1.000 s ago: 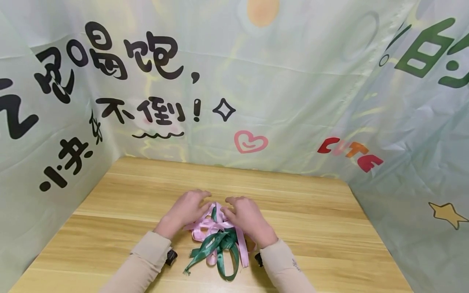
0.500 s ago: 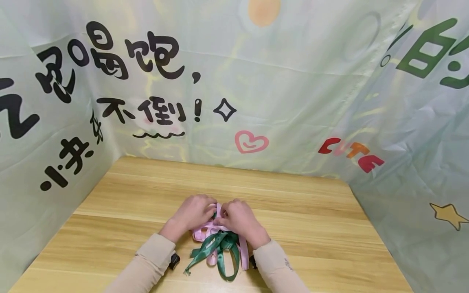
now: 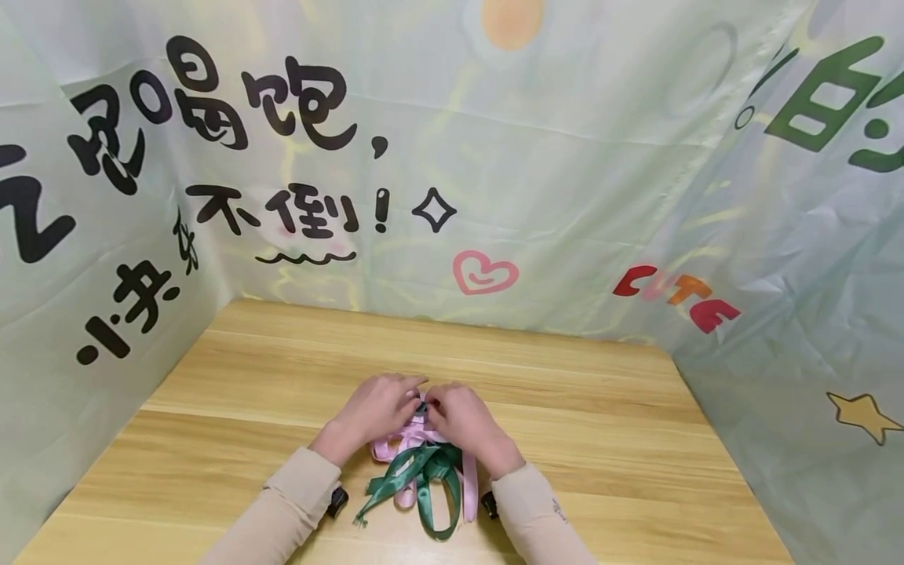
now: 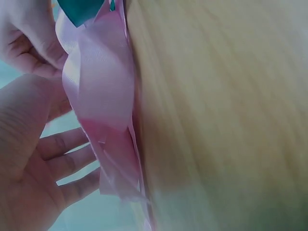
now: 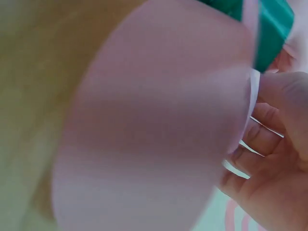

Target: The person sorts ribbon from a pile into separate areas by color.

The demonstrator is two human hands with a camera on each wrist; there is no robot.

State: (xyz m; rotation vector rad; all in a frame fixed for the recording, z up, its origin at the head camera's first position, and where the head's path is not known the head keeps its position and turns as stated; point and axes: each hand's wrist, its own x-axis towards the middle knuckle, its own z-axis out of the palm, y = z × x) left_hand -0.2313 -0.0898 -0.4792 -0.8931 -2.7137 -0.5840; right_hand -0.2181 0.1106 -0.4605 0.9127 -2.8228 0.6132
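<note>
A tangle of pink ribbon (image 3: 384, 450) and green ribbon (image 3: 442, 471) lies on the table in the head view. At its far end my left hand (image 3: 374, 408) pinches the ribbons near the thumb, its index finger stretched out. Opposite it, my right hand (image 3: 466, 420) pinches a bit of ribbon with bent fingers, close to the left fingertips. Pink ribbon (image 4: 103, 77) hides the left thumb tip in the left wrist view, while the other left fingers (image 4: 70, 163) are spread. In the right wrist view, a broad pink band (image 5: 144, 125) covers much of the picture beside green ribbon (image 5: 275, 36).
The wooden table (image 3: 600, 439) extends around the ribbons. Printed cloth walls (image 3: 579, 196) enclose its back and sides. A black wrist camera (image 3: 337, 502) sits at the left cuff, another (image 3: 490, 504) at the right.
Both hands have come together over the far end of the tangle and taken hold there. Since half a second ago the left index finger has straightened; the near green loops stay in place.
</note>
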